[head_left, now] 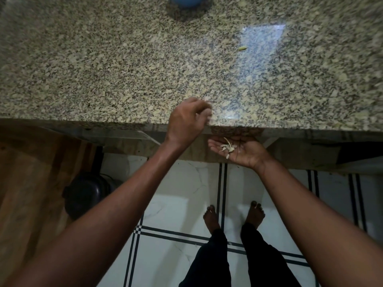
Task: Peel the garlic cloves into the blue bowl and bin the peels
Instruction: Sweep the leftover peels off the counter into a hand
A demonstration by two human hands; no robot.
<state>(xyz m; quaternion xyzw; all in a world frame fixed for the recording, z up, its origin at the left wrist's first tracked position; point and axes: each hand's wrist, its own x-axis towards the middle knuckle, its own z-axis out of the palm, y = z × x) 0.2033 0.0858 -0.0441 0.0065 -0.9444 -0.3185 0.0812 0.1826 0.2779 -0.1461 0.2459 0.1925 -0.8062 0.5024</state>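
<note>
The left hand (186, 119) sits on the counter (103, 69) right at its near edge, knuckles up and fingers curled down toward the stone; the fingertips are blurred, so I cannot tell whether they pinch anything. The right hand (238, 150) is held palm up just below and against that same near edge, fingers relaxed and cupped wide, with a small heap of pale peels (228, 147) lying in the palm. One more scrap (243, 48) lies on the counter toward the far right, beside a bright patch of reflected light. The bowl (186, 1) stands at the far edge, near the middle, only its near side showing. Below the counter, bare feet (211, 218) stand on white tiles with dark lines, and a dark round bin (87, 193) sits on the floor to the left.
</note>
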